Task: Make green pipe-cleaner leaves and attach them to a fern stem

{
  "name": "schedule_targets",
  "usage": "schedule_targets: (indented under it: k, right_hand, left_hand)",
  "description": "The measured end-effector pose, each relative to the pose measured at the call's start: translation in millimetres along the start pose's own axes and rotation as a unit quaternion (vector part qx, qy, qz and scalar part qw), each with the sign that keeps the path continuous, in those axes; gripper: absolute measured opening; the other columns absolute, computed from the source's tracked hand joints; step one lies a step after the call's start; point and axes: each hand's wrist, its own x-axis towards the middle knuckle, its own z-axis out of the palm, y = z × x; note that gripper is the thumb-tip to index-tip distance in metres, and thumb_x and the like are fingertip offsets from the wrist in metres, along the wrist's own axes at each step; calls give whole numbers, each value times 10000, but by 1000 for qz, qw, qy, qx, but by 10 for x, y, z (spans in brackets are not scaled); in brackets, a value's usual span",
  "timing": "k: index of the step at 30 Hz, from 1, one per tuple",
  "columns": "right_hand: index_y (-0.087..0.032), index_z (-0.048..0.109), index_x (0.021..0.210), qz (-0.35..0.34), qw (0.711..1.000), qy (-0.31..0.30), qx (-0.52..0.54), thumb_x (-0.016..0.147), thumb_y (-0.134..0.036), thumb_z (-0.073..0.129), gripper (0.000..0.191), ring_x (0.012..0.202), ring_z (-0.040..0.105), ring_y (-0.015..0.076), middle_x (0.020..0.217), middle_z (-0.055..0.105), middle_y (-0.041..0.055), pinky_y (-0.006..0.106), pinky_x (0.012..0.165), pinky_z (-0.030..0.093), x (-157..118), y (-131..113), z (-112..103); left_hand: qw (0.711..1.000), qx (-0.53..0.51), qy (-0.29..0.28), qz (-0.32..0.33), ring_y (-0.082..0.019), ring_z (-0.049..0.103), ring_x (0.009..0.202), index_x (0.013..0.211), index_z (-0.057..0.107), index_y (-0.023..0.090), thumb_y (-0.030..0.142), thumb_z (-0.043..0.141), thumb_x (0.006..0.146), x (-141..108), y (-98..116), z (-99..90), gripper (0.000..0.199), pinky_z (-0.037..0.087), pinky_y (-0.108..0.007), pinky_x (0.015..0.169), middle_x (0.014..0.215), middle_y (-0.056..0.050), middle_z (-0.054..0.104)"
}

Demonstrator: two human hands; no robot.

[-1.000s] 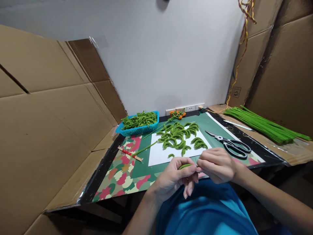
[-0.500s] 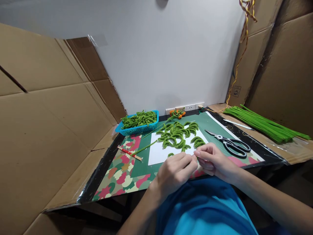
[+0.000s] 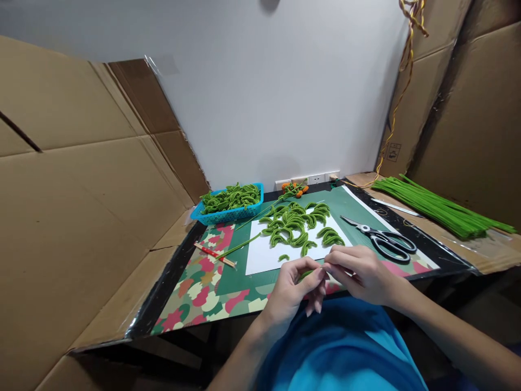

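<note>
My left hand (image 3: 295, 285) is closed around a short green fuzzy piece (image 3: 305, 275), part of which shows between thumb and fingers. Touching it at the fingertips, my right hand (image 3: 360, 271) is pinched; what it grips is too small to make out. Both are over the table's front edge. Beyond them, many curved green fuzzy pieces (image 3: 293, 220) lie on a white sheet (image 3: 256, 260). One small piece (image 3: 284, 257) rests apart near the sheet's front. Black-handled scissors (image 3: 391, 244) lie half open to the right.
A blue basket (image 3: 228, 215) full of green twisted pieces stands at the back left. Orange flowers (image 3: 299, 190) lie near the wall sockets (image 3: 317, 179). Long green stems (image 3: 443, 209) and a white blade-like tool (image 3: 396, 207) are at right; red-wrapped chopsticks (image 3: 214, 254) at left.
My left hand has turned and opened up somewhat, so the green piece inside shows. My right hand has rolled over, its back now more upward. The small piece on the sheet is uncovered.
</note>
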Motion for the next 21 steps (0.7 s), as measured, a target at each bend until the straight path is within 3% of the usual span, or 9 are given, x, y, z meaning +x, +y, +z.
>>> schedule_targets:
  k: [4,6,8,11,13,14,15,19,21]
  right_hand:
    - [-180,638,794,129,985,-30,113,1099,-298,539,342,573,436,105,667,551,-18,247,552,341,29,-49,-14]
    - [-179,613,727,227,948,-30,222,1071,-426,593,424,532,397,98,600,498,-34,245,505,304,32,-52,18]
    - [-189,557,656,320,884,-22,341,990,-533,692,498,470,341,81,534,442,-58,237,448,252,29,-25,78]
    - [-205,506,612,417,783,-6,462,846,-575,835,548,414,247,57,483,374,-94,223,390,183,30,43,177]
    - [-215,482,610,449,746,8,492,809,-587,861,566,413,190,51,482,329,-112,221,375,138,37,75,216]
    - [-219,469,606,450,748,12,488,814,-598,851,577,416,182,52,484,321,-112,224,377,133,40,81,224]
    - [-219,463,603,438,768,17,468,830,-604,835,582,421,197,56,489,330,-105,229,385,144,40,79,226]
    - [-186,552,678,312,907,39,279,990,-524,701,484,516,349,90,579,434,-55,248,482,260,4,27,192]
    - [-180,597,763,246,949,36,195,1068,-438,604,400,572,406,107,642,486,-35,255,538,310,-15,3,175]
  left_hand:
    - [986,144,39,76,-122,587,548,920,678,162,465,709,1002,-53,33,-4,315,430,-217,482,702,-11,649]
    - [938,298,47,170,-155,629,679,920,684,172,368,633,1055,-66,65,-20,243,487,-256,611,784,-38,669]
    - [839,466,43,277,-184,631,774,921,682,179,248,548,1082,-44,80,-56,220,487,-291,696,861,-62,673]
    - [655,647,30,389,-217,622,792,1001,699,165,111,483,1074,38,59,-126,234,464,-336,727,871,-81,693]
    - [587,692,28,420,-237,632,797,1057,712,143,78,492,1062,87,31,-152,229,459,-361,745,872,-95,722]
    - [589,691,31,418,-244,637,807,1067,714,137,80,499,1059,98,18,-152,223,460,-369,755,882,-102,731]
    - [616,674,41,406,-247,640,816,1054,716,139,95,510,1060,100,10,-144,211,463,-371,765,886,-102,733]
    - [850,457,100,244,-211,654,850,1008,714,184,267,590,1078,40,41,-60,164,489,-312,775,920,-58,729]
    - [933,311,94,154,-183,648,811,985,709,183,371,601,1080,17,78,-26,237,491,-272,733,887,-35,711]
